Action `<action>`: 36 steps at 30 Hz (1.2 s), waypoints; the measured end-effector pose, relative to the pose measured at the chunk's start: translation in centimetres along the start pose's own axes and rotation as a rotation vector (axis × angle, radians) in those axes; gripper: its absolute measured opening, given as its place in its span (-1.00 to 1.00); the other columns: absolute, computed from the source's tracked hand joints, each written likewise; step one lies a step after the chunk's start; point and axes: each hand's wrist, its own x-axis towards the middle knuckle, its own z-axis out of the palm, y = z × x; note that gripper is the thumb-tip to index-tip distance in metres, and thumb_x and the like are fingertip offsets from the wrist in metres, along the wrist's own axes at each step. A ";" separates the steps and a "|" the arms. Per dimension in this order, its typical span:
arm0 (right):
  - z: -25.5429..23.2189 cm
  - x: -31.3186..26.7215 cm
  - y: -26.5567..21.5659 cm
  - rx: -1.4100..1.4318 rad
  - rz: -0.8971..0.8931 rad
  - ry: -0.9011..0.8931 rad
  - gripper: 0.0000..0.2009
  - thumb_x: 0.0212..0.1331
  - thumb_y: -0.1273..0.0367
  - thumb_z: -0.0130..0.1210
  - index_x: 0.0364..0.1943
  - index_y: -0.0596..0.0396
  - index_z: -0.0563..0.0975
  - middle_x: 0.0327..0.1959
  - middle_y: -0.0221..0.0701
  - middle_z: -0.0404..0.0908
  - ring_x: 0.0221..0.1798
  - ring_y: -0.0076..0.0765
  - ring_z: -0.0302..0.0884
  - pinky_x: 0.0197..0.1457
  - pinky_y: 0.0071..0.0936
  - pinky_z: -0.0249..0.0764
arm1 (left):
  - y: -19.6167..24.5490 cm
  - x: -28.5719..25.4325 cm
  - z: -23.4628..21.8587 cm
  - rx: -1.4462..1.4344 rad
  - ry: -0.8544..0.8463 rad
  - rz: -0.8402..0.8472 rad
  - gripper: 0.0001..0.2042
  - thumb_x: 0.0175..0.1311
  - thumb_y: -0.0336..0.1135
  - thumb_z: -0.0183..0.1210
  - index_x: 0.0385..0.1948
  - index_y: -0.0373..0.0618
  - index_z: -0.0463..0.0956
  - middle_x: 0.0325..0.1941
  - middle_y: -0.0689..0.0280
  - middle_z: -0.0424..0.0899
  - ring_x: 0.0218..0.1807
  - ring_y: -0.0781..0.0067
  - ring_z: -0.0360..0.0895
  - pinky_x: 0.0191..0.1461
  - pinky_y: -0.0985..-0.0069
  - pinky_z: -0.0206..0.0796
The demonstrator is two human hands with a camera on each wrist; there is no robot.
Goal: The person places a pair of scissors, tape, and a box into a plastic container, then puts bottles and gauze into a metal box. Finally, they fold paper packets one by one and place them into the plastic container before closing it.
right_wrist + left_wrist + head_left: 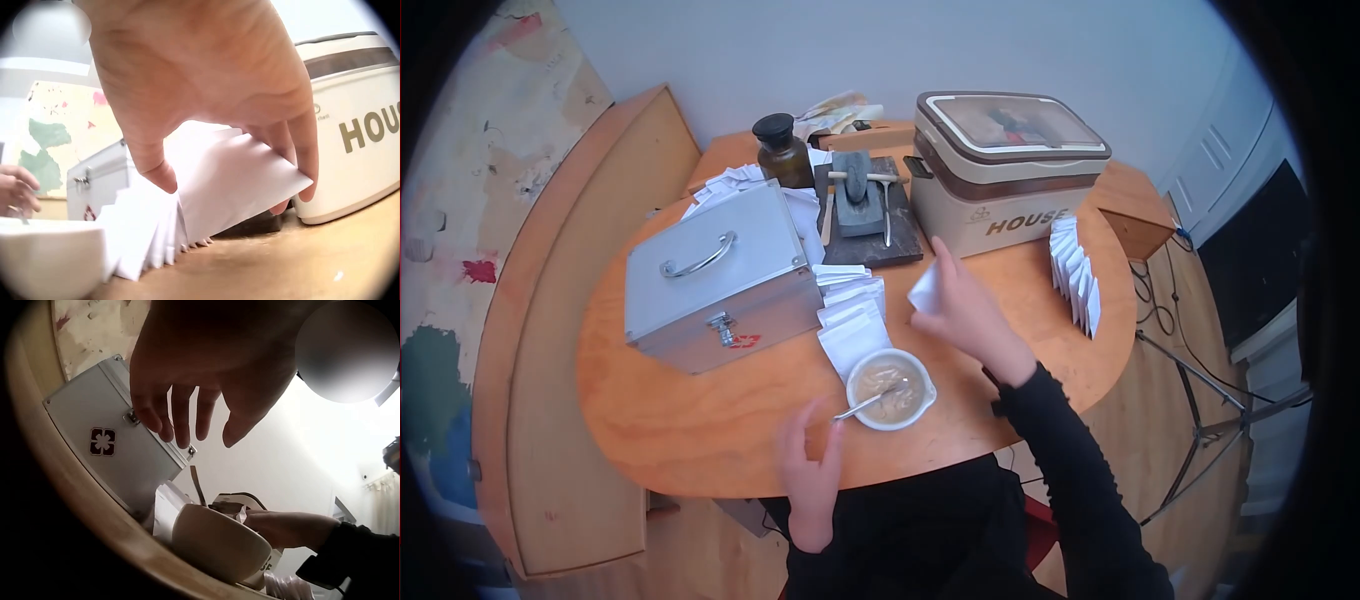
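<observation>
My right hand [972, 315] [209, 69] pinches a folded white paper packet [923, 291] [240, 184] between thumb and fingers, right of an overlapping row of similar packets [854, 335] and above the table. A white bowl [929, 404] [219, 544] of pale, lumpy mixture stands at the lower end of that row. The metal spoon [859, 407] leans in it, its handle towards the left. Just left of the handle is my left hand [810, 485] [206, 369], its fingers spread and slightly bent, holding nothing; it looks blurred in the head view.
A silver case [720, 265] stands left of the packets. Behind them are a dark slab [870, 250] with a grey stone and tools, and a brown jar [785, 165]. The beige HOUSE box [1000, 215] is at the back right, with another packet row [1075, 275] beside it.
</observation>
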 end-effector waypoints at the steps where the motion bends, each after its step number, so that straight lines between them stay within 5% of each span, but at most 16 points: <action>1: -1.0 -1.5 -0.6 0.027 -0.044 -0.018 -0.03 -0.17 0.23 0.28 0.36 0.34 0.04 -0.01 0.06 0.46 0.03 0.14 0.49 0.07 -0.18 0.47 | 0.5 0.1 -0.2 0.018 0.025 0.040 -0.66 0.10 -0.44 0.32 -0.05 -0.21 0.54 -0.12 0.18 0.61 -0.18 0.25 0.55 -0.12 0.42 0.38; 3: -2.1 -4.5 -2.2 0.107 -0.133 -0.071 -0.06 -0.16 0.27 0.27 0.36 0.33 0.05 0.01 0.04 0.45 0.05 0.14 0.47 0.10 -0.19 0.44 | 1.5 0.0 -0.9 0.060 0.073 0.111 -0.64 0.07 -0.43 0.33 -0.05 -0.21 0.54 -0.08 0.15 0.59 -0.11 0.17 0.52 -0.03 0.35 0.36; 8: -2.4 -9.7 -4.9 0.185 -0.210 -0.209 -0.05 -0.13 0.28 0.34 0.38 0.26 0.05 0.19 -0.04 0.39 0.18 0.10 0.38 0.25 -0.17 0.32 | 5.3 0.0 1.8 -0.170 -0.158 0.147 -0.68 0.02 -0.49 0.32 -0.12 -0.21 0.56 -0.22 0.22 0.59 -0.25 0.32 0.52 -0.14 0.45 0.40; 23: -0.3 -13.0 -4.1 0.265 -0.176 0.058 -0.15 -0.13 0.39 0.31 0.34 0.28 0.15 0.07 -0.07 0.39 0.10 0.09 0.38 0.17 -0.14 0.32 | 6.1 -1.8 5.2 -0.167 -0.269 0.080 -0.89 0.05 -0.49 0.32 -0.43 -0.27 0.58 -0.45 0.27 0.44 -0.42 0.40 0.48 -0.35 0.52 0.34; 36: 0.1 -14.1 -3.5 0.285 -0.121 0.066 -0.21 -0.20 0.47 0.37 0.26 0.28 0.28 0.05 -0.10 0.38 0.07 0.08 0.39 0.16 -0.18 0.40 | 6.2 -1.8 4.9 -0.221 -0.323 0.055 -0.91 0.12 -0.49 0.28 -0.37 -0.28 0.62 -0.46 0.26 0.44 -0.45 0.42 0.44 -0.40 0.52 0.26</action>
